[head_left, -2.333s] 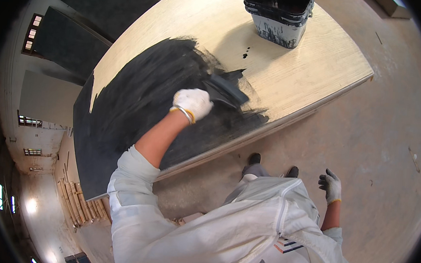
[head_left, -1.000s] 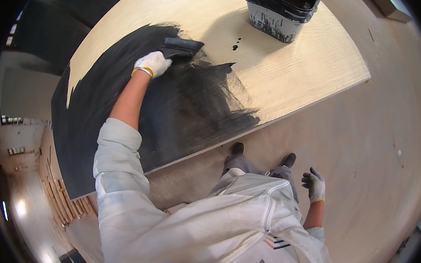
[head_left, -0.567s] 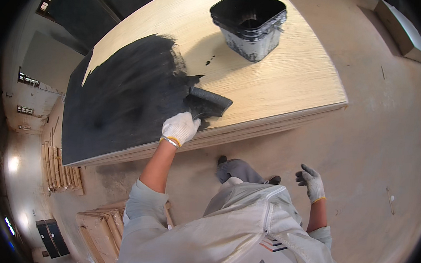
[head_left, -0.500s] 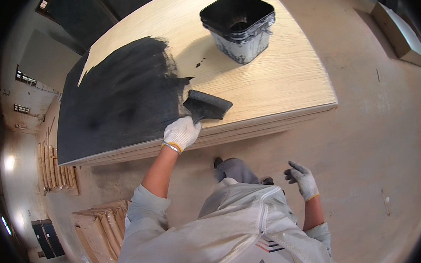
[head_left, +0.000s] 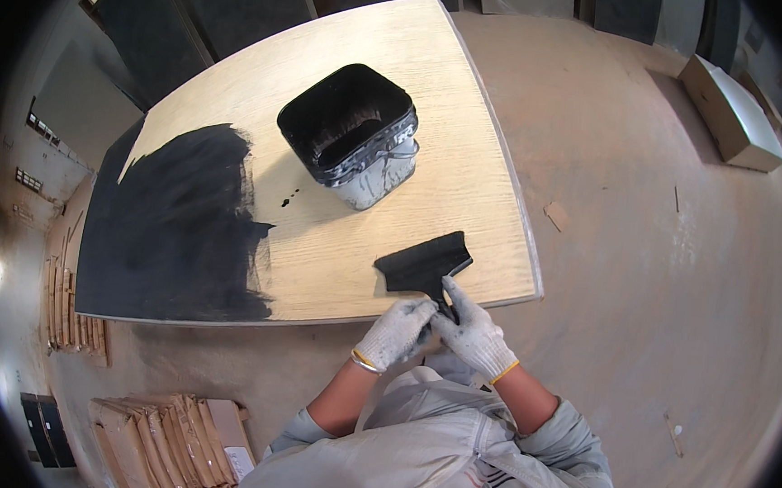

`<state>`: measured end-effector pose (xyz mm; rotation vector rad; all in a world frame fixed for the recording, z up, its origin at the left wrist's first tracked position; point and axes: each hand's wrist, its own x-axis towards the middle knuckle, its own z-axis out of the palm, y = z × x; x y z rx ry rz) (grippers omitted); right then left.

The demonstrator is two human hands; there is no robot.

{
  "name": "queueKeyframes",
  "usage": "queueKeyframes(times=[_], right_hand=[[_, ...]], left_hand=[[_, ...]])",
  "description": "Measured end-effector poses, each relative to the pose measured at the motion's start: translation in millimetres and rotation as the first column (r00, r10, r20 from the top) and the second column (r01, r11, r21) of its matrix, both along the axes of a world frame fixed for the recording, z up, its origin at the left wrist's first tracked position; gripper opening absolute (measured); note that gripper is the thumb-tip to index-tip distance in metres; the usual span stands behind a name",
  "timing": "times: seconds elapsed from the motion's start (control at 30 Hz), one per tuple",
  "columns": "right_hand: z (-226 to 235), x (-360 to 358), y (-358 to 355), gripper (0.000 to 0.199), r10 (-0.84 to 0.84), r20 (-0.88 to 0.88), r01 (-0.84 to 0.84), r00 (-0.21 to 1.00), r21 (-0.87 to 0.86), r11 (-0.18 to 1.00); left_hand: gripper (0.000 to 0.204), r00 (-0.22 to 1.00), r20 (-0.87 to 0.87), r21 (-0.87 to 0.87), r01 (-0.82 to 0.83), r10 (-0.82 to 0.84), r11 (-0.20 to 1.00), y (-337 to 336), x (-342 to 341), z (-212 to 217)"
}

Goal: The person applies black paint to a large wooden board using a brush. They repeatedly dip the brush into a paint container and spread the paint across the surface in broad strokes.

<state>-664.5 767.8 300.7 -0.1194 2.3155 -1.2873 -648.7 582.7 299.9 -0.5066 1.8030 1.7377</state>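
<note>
A wide black paintbrush [head_left: 426, 262] is held over the near edge of a pale wood-grain board [head_left: 486, 242]. My gloved left hand [head_left: 396, 333] closes round the lower handle. Beside it, my gloved right hand [head_left: 475, 334] grips the handle too, its thumb laid up along the neck of the brush. Black stain marks both gloves. Dark wet-looking paint [head_left: 174, 238] covers the left part of the board, with a ragged right edge. Farther back on the bare wood stands a square bucket [head_left: 372, 184], its inside black and its pale outer wall streaked with paint.
The board tops a stack of panels. Wrapped flat bundles [head_left: 164, 441] lie on the floor at lower left, and more slats [head_left: 69, 312] beyond them. Dark panels [head_left: 244, 7] lean at the back. A long box [head_left: 731, 118] sits at far right.
The brush has moved right, away from the painted area. My right hand has come up from my side and taken hold of the handle alongside my left. The view has shifted.
</note>
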Motion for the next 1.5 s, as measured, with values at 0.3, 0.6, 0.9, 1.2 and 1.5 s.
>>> queueKeyframes(times=[0.3,0.6,0.9,1.2,1.5], right_hand=[[15,-110,86,0.07,0.433,-0.192,-0.274,0.881,0.539,0.797],[-3,-239,184,0.061,0.535,-0.403,-0.405,0.742,0.366,0.838],[17,-407,258,0.064,0.415,-0.584,-0.367,0.697,0.207,0.907],[109,-511,169,0.062,0.462,-0.732,-0.557,0.5,0.136,0.819],[180,-569,24,0.057,0.588,-0.806,-0.713,0.07,0.373,0.594]], left_hand=[[0.028,0.972,-0.093,0.015,-0.216,0.217,0.976,80,-76,50],[0.05,0.2,-0.281,0.295,-0.913,0.939,0.282,58,-129,37],[0.102,0.227,-0.228,0.454,-0.835,0.947,0.309,67,-216,56],[0.064,-0.097,-0.174,0.685,-0.727,0.98,0.049,34,-241,28],[0.05,-0.372,-0.193,0.787,-0.611,0.908,-0.083,49,-263,12]])
